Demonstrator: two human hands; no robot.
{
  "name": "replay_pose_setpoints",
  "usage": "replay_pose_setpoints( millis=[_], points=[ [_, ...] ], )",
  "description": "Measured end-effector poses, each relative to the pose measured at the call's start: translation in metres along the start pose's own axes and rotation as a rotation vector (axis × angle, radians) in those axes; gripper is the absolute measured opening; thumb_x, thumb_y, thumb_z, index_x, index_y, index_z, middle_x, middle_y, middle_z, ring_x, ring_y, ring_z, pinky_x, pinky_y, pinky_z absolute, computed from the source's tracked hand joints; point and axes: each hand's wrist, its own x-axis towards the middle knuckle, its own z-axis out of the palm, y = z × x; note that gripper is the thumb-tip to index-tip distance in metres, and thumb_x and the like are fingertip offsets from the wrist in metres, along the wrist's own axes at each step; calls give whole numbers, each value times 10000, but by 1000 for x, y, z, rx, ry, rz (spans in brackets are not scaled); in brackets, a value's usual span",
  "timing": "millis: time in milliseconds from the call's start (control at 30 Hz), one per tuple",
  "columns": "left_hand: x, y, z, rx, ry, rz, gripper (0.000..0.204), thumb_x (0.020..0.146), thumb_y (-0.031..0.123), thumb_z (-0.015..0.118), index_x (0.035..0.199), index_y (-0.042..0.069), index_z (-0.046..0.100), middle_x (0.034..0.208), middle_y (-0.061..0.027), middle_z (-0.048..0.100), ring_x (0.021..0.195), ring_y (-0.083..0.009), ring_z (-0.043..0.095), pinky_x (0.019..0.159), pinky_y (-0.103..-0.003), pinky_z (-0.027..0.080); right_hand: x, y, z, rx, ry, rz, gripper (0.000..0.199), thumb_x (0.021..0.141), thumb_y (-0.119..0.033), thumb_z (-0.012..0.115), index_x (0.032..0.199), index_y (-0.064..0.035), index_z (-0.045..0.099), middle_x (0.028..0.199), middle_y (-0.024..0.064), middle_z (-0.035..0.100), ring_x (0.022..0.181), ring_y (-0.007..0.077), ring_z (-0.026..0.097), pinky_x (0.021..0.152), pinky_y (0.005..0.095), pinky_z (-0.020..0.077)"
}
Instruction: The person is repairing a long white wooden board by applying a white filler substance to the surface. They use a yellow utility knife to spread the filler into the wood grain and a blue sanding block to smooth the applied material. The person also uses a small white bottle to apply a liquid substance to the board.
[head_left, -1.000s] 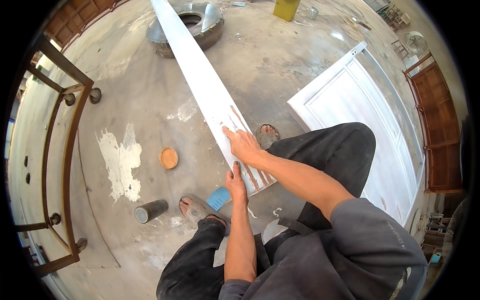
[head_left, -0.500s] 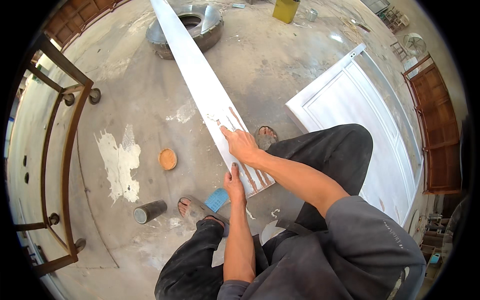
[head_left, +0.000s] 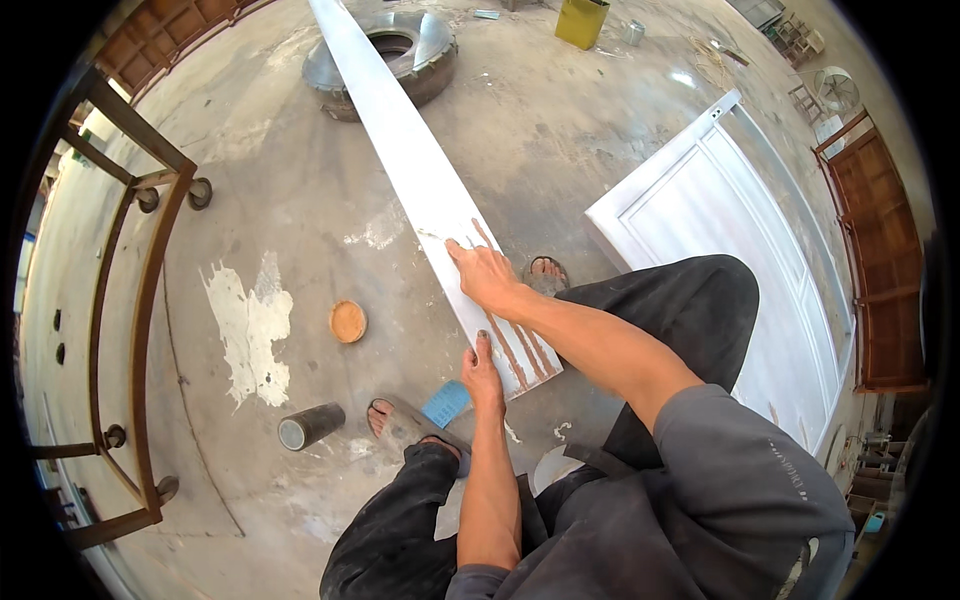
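Note:
A long white board [head_left: 420,165] with brown streaks at its near end slants away from me, its far part resting on a tire [head_left: 440,75]. My left hand [head_left: 482,378] grips the board's near left edge, thumb on top. Higher up, my right hand [head_left: 484,277] presses its extended index finger onto the white face beside the streaks. Its other fingers are curled under, and whatever they may hold is hidden. A thin dark mark and pale residue lie by that fingertip. Below my left hand a blue sheet [head_left: 446,403] rests on the floor by my sandalled foot.
A round tub of orange-brown paste [head_left: 348,321] and a dark cylinder [head_left: 312,426] are on the floor at left, near a dried cream spill [head_left: 250,335]. A wheeled frame [head_left: 150,330] stands far left. A white panel door [head_left: 700,210] lies right; a yellow container [head_left: 578,22] stands beyond.
The view has shifted slightly, so everything sits a little further right. My right fingertip remains at the board's face, and my left hand keeps its grip on the edge.

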Motion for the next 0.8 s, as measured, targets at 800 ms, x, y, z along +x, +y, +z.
replay_pose_setpoints(
  millis=[800],
  points=[
    [1, 11, 1, -45, 7, 27, 439, 1016, 460, 649, 891, 39, 643, 805, 25, 528, 760, -95, 439, 694, -304, 400, -8, 2, 16, -7, 227, -177, 366, 976, -32, 544, 1328, -66, 639, 807, 298, 691, 831, 459, 723, 722, 553, 576]
  ],
)
